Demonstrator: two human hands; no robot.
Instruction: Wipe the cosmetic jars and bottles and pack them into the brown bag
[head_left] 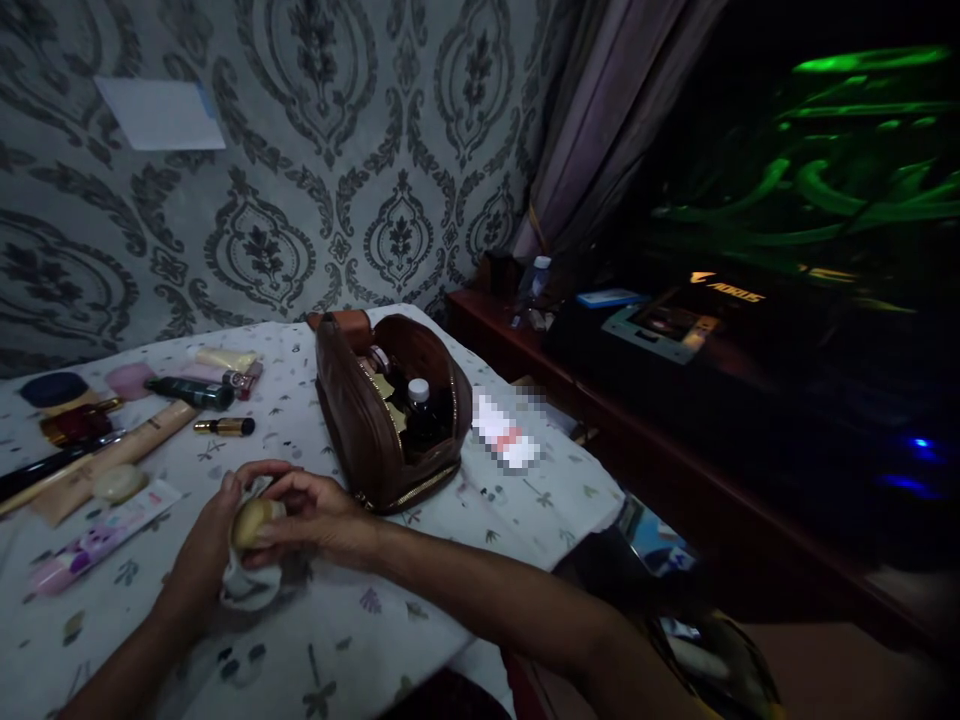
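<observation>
My left hand [214, 535] and my right hand [315, 515] meet over the table, both curled round a small rounded beige sponge [251, 522] wrapped partly in a white cloth [247, 590]. Just right of my hands stands an open brown leather cosmetics bag [375, 430] with a white-capped dark bottle [418, 400] and other items inside. Left of my hands lie a pink tube [101, 540], a second beige sponge [118, 483] and a gold lipstick [225, 427].
The table wears a white leaf-print cloth [360, 650]. At its far left lie several tubes, brushes and a dark green tube [191, 392]. A blurred white item [504, 432] lies by the bag. A dark wooden desk [675, 470] with a lit computer stands at right.
</observation>
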